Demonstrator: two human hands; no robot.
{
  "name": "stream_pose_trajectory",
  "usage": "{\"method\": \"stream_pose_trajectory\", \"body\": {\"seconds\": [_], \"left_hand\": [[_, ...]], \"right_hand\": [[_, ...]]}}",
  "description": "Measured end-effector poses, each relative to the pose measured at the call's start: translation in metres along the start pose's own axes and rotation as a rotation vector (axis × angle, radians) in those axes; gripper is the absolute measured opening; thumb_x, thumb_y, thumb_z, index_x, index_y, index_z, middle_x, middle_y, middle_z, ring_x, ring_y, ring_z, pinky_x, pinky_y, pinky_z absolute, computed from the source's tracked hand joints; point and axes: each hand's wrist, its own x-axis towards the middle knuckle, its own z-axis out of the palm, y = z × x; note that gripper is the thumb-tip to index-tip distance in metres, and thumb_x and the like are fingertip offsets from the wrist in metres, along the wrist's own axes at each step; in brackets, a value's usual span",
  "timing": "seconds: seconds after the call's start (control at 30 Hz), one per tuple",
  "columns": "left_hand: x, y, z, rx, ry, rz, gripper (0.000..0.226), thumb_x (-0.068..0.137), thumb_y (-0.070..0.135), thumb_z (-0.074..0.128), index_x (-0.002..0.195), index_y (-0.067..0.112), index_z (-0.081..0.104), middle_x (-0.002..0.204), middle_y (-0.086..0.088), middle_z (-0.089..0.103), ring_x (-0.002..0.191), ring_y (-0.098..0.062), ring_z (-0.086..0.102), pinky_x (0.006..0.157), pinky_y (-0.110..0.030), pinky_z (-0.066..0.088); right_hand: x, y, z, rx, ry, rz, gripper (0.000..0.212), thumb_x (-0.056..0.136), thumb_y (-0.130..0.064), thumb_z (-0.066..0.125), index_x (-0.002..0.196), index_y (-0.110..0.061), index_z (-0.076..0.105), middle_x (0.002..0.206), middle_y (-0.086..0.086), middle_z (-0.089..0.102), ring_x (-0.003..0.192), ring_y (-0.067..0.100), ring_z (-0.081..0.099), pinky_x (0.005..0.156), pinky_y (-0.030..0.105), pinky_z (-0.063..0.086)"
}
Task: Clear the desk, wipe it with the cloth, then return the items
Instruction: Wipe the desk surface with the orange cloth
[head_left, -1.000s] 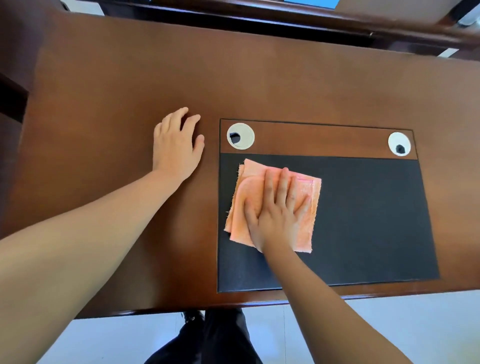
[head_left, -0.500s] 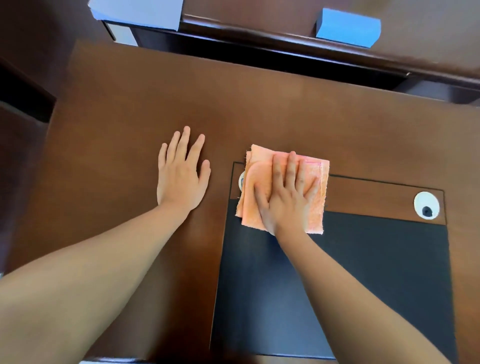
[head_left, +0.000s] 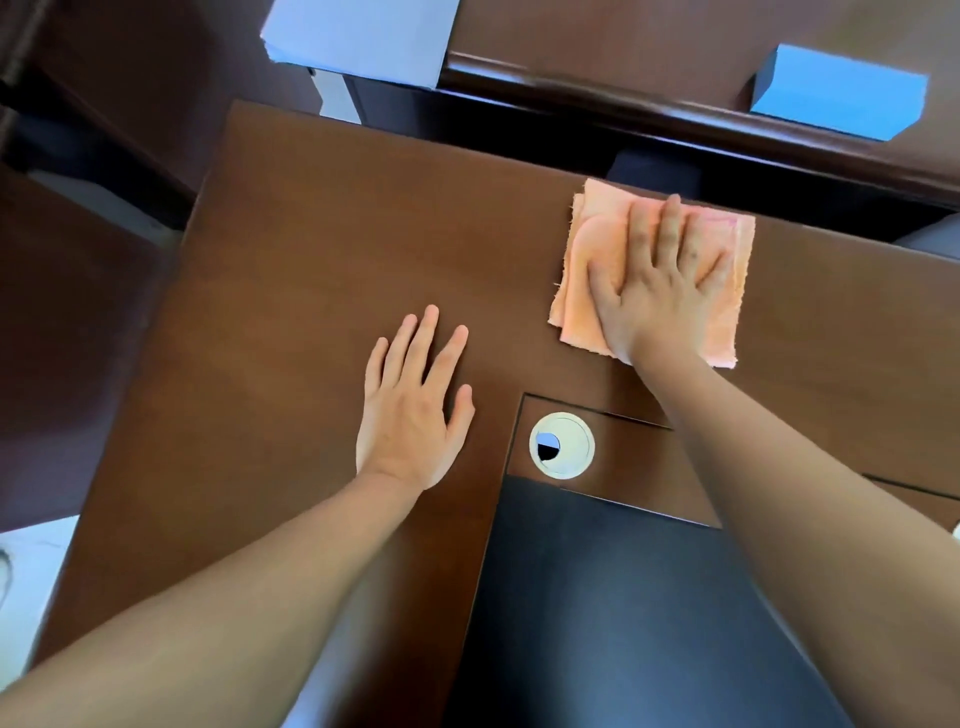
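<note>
The brown desk (head_left: 322, 249) lies bare of items (wiping seems underway). The folded orange cloth (head_left: 597, 260) sits at its far edge, pressed under the flat, spread right hand (head_left: 657, 291). The left hand (head_left: 410, 410) rests open, holding nothing. Pushing farther could slide the cloth off.

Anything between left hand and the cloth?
Nothing: in the head view only bare desk lies between the left hand and the cloth.
</note>
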Motion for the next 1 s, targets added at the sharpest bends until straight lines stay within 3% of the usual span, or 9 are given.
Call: {"method": "stream_pose_trajectory", "body": {"seconds": [0.2,0.4,0.7,1.0], "left_hand": [[0.001,0.0,0.003,-0.001,0.009,0.015,0.06,0.106,0.042,0.037,0.164,0.029,0.03,0.175,-0.003,0.016,0.162,-0.024,0.015,0.129,-0.051,0.017],[0.0,0.002,-0.003,0.002,-0.015,0.012,0.059,0.106,0.042,0.035,0.163,0.028,0.032,0.174,-0.005,0.019,0.162,-0.025,0.016,0.129,-0.052,0.018],[-0.003,0.002,-0.006,0.003,-0.029,0.025,0.06,0.106,0.045,0.031,0.163,0.028,0.031,0.174,-0.006,0.02,0.161,-0.027,0.016,0.129,-0.052,0.017],[-0.009,-0.005,-0.02,-0.118,-0.071,0.071,0.061,0.105,0.048,0.04,0.163,0.028,0.034,0.175,-0.01,0.015,0.162,-0.03,0.009,0.131,-0.051,0.008]], "right_hand": [[0.045,-0.011,-0.01,0.009,-0.005,-0.027,0.079,0.1,-0.073,0.009,0.169,-0.034,0.006,0.179,0.004,0.001,0.164,0.031,-0.004,0.126,0.068,-0.003],[0.024,-0.011,-0.007,0.003,-0.013,-0.048,0.079,0.102,-0.072,0.01,0.17,-0.03,0.002,0.179,0.004,-0.003,0.164,0.03,-0.004,0.127,0.067,-0.004],[-0.101,-0.029,0.018,0.036,0.025,-0.002,0.077,0.104,-0.068,0.022,0.17,-0.03,0.007,0.179,0.004,0.001,0.165,0.027,-0.002,0.126,0.068,-0.001],[-0.245,-0.055,0.047,0.033,0.039,0.127,0.078,0.104,-0.07,0.017,0.169,-0.032,-0.001,0.179,0.001,-0.002,0.164,0.023,-0.007,0.127,0.065,-0.004]]}}
